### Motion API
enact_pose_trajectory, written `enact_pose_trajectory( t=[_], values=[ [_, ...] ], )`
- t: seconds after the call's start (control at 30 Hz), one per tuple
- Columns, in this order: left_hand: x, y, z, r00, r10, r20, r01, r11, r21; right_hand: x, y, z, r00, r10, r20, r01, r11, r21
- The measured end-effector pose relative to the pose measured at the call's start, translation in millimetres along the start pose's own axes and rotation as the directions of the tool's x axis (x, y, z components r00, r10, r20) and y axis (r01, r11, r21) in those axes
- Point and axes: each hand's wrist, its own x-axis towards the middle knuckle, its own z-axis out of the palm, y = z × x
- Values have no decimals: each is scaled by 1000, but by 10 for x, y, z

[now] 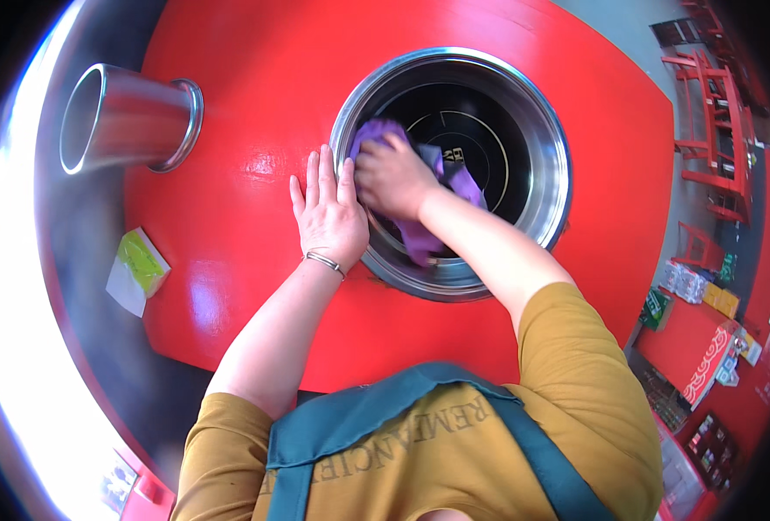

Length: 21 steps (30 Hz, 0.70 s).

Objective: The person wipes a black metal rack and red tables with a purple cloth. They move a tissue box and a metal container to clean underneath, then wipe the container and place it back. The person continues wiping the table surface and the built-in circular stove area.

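A round well with a polished steel rim (549, 215) is set into the red tabletop. At its bottom lies a black glass induction hob (489, 137) marked with pale rings. My right hand (392, 176) presses a bunched purple cloth (417, 238) against the well's inner left side, and part of the cloth trails over the hob. Fingers spread, my left hand (331, 208) holds nothing; it rests beside the well with its edge against the rim. My right hand and forearm hide some of the cloth and hob.
A hollow stainless steel cylinder (140, 117) with a flared base stands at the left of the red table (248, 306). A green and white tissue pack (138, 264) sits by the left edge. Red wooden chairs (717, 130) and another red table (678, 352) are at the right.
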Motion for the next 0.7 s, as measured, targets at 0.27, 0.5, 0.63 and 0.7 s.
enact_pose_trajectory(
  t=[0.27, 0.5, 0.63, 0.7],
  values=[
    [-39, 29, -78, 1000, -23, -17, 23, 999, -23, -136, 1144, -222, 853, 510, -114, -521, 814, -257],
    [1, 43, -125, 998, -39, 50, 38, 999, 19, -1355, 216, -621, 326, 945, -8, -875, 299, -382],
    [-2, 18, -66, 1000, -26, 5, 26, 999, 26, -1188, -736, -685, 71, 938, 338, -892, 211, -399],
    [3, 17, -44, 1000, -24, 14, 24, 999, 34, -934, -964, -785, 223, 725, 652, -905, 403, -139]
  ],
)
